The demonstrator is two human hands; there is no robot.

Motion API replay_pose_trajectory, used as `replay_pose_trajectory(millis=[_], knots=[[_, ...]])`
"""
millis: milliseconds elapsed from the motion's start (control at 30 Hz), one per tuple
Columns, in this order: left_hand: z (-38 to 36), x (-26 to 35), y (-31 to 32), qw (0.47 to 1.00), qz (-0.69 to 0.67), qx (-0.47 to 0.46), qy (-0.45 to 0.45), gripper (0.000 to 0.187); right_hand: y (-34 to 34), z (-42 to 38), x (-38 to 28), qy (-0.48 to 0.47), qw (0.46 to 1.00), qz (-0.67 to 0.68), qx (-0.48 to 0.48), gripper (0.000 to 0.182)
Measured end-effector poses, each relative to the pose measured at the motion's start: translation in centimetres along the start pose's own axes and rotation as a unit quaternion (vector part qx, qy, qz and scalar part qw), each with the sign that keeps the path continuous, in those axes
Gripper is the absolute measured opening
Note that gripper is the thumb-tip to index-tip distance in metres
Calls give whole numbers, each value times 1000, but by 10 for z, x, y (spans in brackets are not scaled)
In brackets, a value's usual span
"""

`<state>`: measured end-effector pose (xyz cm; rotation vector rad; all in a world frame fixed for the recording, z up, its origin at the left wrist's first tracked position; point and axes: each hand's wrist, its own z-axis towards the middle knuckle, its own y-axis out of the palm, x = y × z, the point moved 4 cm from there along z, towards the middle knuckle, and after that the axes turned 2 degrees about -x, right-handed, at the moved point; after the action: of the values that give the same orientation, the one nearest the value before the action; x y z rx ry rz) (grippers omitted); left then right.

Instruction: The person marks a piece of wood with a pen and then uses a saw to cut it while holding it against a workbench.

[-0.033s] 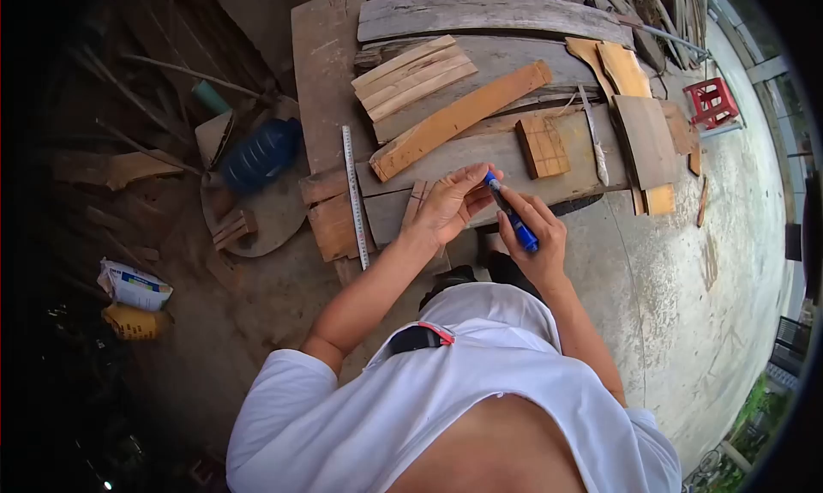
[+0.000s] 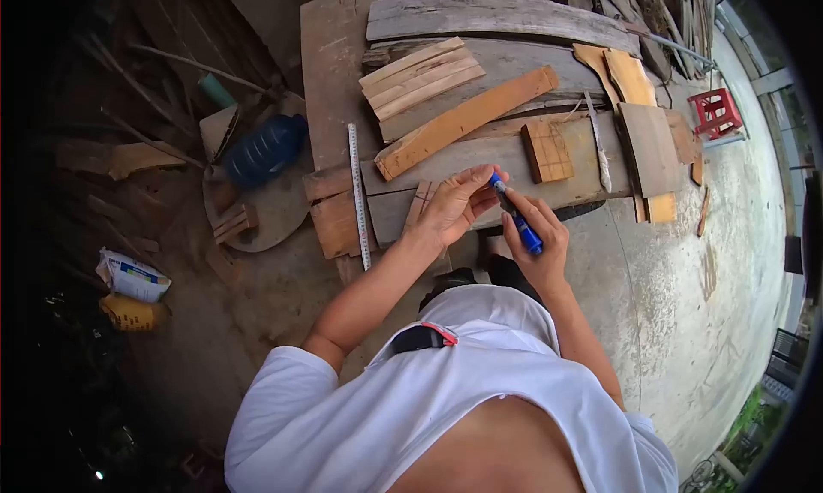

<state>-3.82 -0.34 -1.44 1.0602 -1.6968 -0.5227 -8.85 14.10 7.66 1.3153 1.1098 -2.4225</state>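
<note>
A blue and dark marker (image 2: 525, 227) slants between my two hands in front of my body. My right hand (image 2: 547, 243) is closed around its barrel, with the thicker blue end toward me. At the far, blue-tipped end, the thumb and fingers of my left hand (image 2: 454, 206) are pinched together against the marker. Just beyond my hands lies a wood block (image 2: 547, 153) with dark lines drawn on it. Partly behind my left hand is a small wood piece (image 2: 420, 203) with dark marks. A white ruler (image 2: 358, 197) lies to the left.
Weathered planks (image 2: 501, 17) form the work surface. On it rest a long brown board (image 2: 467, 123), several light strips (image 2: 422, 77), a saw-like blade (image 2: 597, 137) and stacked boards (image 2: 649, 150). A blue jug (image 2: 264, 152) sits left; a red stool (image 2: 717, 113) stands right.
The view has shifted slightly, so the bench and its wood sit a little lower and further right. My hands keep the same hold on the marker.
</note>
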Motion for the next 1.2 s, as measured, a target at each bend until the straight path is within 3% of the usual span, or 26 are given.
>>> replay_pose_trajectory(millis=[67, 133, 200, 267, 300, 367, 467, 533, 600, 633, 767, 867, 933, 1033, 1133, 1200], knots=[[-5, -7, 5, 999, -29, -1, 21, 23, -5, -1, -8, 60, 998, 10, -2, 30], [-10, -4, -2, 999, -10, -16, 49, 23, 15, -11, 8, 128, 981, 143, 31, 27], [-12, -4, -6, 997, -13, -1, 70, 22, 29, -9, 10, 254, 891, 371, 54, 29], [-15, -8, -11, 994, -39, 36, 100, 21, 41, -13, 23, 326, 805, 492, 64, 35], [-15, -11, -16, 991, -40, 33, 121, 21, 46, -14, 27, 327, 806, 490, 60, 35], [-15, -19, -34, 988, -39, 60, 139, 21, 62, -19, 35, 420, 694, 583, 32, 42], [-16, -7, -75, 966, -15, 180, 186, 26, 74, -24, 21, 466, 663, 582, -59, 56], [-17, 23, -123, 929, 21, 295, 222, 28, 70, -30, 23, 476, 673, 562, -69, 59], [-13, 56, -186, 905, 68, 354, 227, 29, 61, -42, 46, 471, 717, 502, -109, 56], [-11, 70, -210, 879, 80, 414, 222, 28, 56, -49, 58, 483, 731, 471, -101, 49], [15, 126, -290, 813, 217, 487, 234, 35, 36, -71, 82, 510, 740, 436, -46, 37], [33, 161, -286, 831, 252, 464, 177, 52, 28, -78, 85, 496, 758, 423, -28, 37], [55, 183, -295, 728, 457, 485, 160, 54, 26, -81, 84, 489, 768, 415, -17, 36], [51, 205, -222, 741, 477, 408, 237, 55, 28, -81, 83, 470, 792, 390, -19, 37], [9, 223, -94, 780, 374, 199, 461, 47, 28, -79, 83, 455, 829, 324, -26, 37], [-82, 228, 41, 712, 312, 97, 621, 42, 31, -79, 86, 435, 861, 250, -85, 35]])
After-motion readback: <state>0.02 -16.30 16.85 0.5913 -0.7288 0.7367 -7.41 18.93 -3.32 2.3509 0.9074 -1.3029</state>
